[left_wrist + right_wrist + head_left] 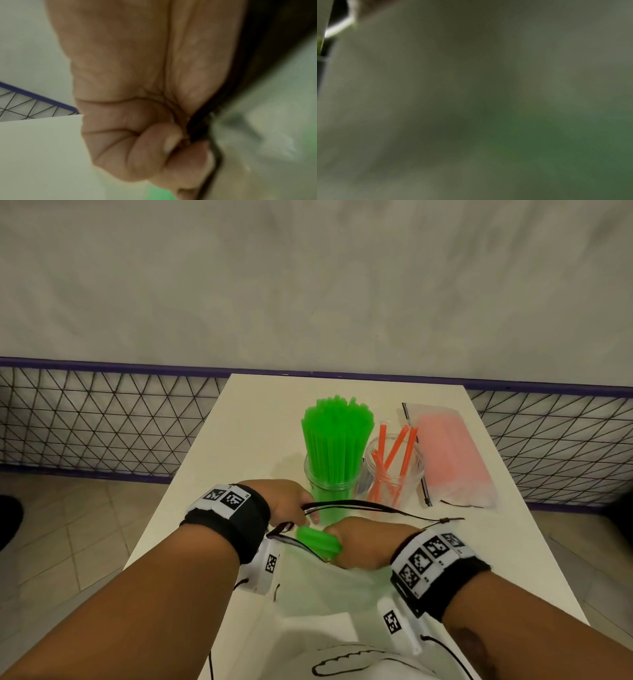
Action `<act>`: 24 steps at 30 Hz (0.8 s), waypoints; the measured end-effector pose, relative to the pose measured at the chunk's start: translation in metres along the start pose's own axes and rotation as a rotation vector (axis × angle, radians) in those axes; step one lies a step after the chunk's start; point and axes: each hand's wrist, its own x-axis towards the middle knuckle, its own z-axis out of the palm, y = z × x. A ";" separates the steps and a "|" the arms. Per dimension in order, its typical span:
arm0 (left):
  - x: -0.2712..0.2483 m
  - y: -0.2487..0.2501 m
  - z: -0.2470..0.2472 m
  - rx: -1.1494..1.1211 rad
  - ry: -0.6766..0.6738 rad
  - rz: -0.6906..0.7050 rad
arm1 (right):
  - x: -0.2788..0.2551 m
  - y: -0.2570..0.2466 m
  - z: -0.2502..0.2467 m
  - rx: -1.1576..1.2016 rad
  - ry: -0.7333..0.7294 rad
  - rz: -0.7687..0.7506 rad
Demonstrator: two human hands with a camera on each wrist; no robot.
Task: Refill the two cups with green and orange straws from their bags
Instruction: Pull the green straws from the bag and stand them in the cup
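A frosted bag of green straws (318, 587) lies at the near end of the white table (239, 446). My left hand (291, 505) pinches the bag's black zip edge (197, 129) and holds its mouth wide. My right hand (359, 542) reaches into the mouth and grips a bundle of green straws (317, 544) whose ends stick out. Behind stand a clear cup packed with green straws (334, 446) and a clear cup with a few orange straws (394, 470). The right wrist view is a blur of bag plastic.
A frosted bag of orange straws (452, 457) lies at the table's right side, past the orange cup. A wire mesh fence with a purple rail (102, 422) runs behind the table. Tiled floor (68, 542) shows on the left.
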 end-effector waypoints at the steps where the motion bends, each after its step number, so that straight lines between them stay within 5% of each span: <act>1: -0.001 -0.001 -0.001 0.046 0.012 0.000 | -0.005 -0.002 -0.008 0.040 0.011 -0.022; 7: -0.001 -0.003 -0.004 0.181 0.063 0.006 | -0.018 -0.002 -0.032 0.288 0.188 -0.015; 15: 0.001 0.000 -0.004 0.149 0.050 0.049 | -0.011 0.001 -0.021 0.016 0.130 0.086; 19: 0.003 -0.005 -0.005 0.054 0.048 0.023 | -0.019 0.003 -0.030 0.157 0.126 0.048; 24: -0.001 -0.021 -0.023 -0.168 0.090 -0.139 | -0.046 -0.015 -0.062 0.435 0.366 0.005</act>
